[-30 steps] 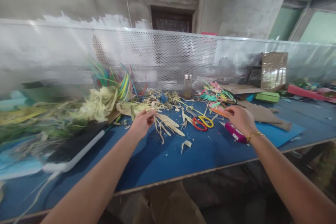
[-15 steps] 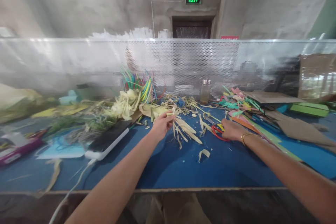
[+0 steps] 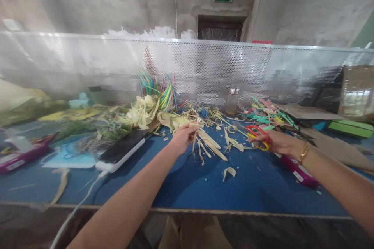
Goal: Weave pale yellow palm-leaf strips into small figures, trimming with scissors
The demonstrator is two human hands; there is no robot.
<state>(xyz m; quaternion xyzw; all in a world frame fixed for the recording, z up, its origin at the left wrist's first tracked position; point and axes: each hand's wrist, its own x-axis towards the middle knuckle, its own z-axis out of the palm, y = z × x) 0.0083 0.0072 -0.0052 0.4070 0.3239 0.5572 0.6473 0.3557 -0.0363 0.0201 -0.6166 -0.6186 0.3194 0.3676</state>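
My left hand (image 3: 182, 137) pinches a bundle of pale dried leaf strips (image 3: 207, 142) that fan out to the right over the blue table (image 3: 187, 186). My right hand (image 3: 277, 142) grips a pair of scissors with red and yellow handles (image 3: 257, 135), lifted a little above the table, to the right of the strips. A short cut piece of strip (image 3: 229, 171) lies loose on the table between my arms.
A heap of pale husks and coloured strips (image 3: 146, 105) lies behind my left hand. A white-edged black device (image 3: 121, 151) with a cable sits at left. A small jar (image 3: 232, 101), colourful paper cuttings (image 3: 263, 114), a magenta box (image 3: 300, 169), cardboard and a perforated metal screen (image 3: 204, 66) are around.
My right hand went from near the magenta box to the scissors, closed on them and lifted them. My left hand kept hold of the strips. My view swung to the left.
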